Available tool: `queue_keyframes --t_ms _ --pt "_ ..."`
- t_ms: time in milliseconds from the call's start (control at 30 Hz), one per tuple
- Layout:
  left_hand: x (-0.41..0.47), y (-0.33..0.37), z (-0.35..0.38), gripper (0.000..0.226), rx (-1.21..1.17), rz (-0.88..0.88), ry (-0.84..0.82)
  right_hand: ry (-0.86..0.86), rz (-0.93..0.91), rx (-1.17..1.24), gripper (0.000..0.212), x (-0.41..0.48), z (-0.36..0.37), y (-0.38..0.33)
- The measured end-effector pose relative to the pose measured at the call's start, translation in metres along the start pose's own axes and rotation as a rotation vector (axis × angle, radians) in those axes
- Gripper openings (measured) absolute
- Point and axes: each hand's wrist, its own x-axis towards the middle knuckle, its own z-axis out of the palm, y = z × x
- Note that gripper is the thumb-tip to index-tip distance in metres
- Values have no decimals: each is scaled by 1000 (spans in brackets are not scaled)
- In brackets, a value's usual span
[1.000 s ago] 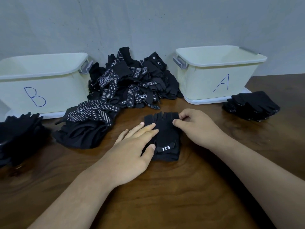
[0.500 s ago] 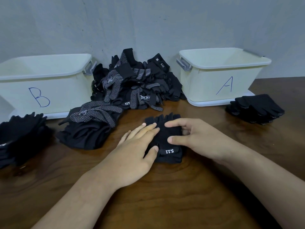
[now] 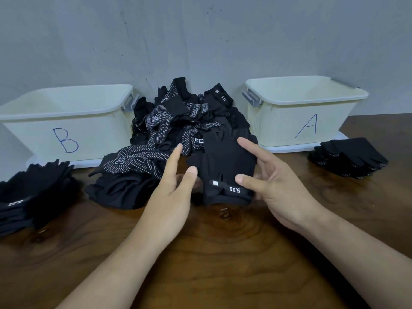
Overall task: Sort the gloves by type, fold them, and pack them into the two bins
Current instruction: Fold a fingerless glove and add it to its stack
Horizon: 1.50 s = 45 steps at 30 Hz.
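Glove [image 3: 225, 166] raised | right hand [image 3: 281, 188] grips it | left hand [image 3: 171, 192] straight-fingered

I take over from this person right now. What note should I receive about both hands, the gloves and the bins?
Right hand: grips the folded 5.11 glove, thumb on its strap.
Left hand: open beside that glove; contact unclear.
Places: unsorted glove pile between bin B and bin A; stack of 5.11 gloves in front of bin B; stack of dotted gloves at bin A's right front.
Done: two stacks sorted and folded.
Left: the pile, then packing; no gloves show in either bin.
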Motion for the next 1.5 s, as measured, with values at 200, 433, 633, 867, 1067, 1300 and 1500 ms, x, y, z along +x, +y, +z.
queue_keyframes --t_ms 200,433,633,867,1067,1300,1500 --pt "-10 15 6 72 -319 20 -200 -24 -84 -38 75 0 0 -1" --pt "-12 16 -2 66 -122 82 -210 -95 -72 -90 74 -3 2 -1" --pt "-17 31 -14 74 -134 78 -137 -22 -41 -80 66 -3 19 -15" --pt "-23 49 -69 78 -232 81 11 -11 -27 -222 58 18 76 -48" --pt "-36 46 -178 73 -222 -47 148 -147 37 -63 61 46 185 -65" --pt "-30 41 -290 55 -254 -234 159 -263 198 36 62 94 304 -60" --pt "-15 20 -318 55 -179 -371 215 -207 288 -40 51 117 345 -43"
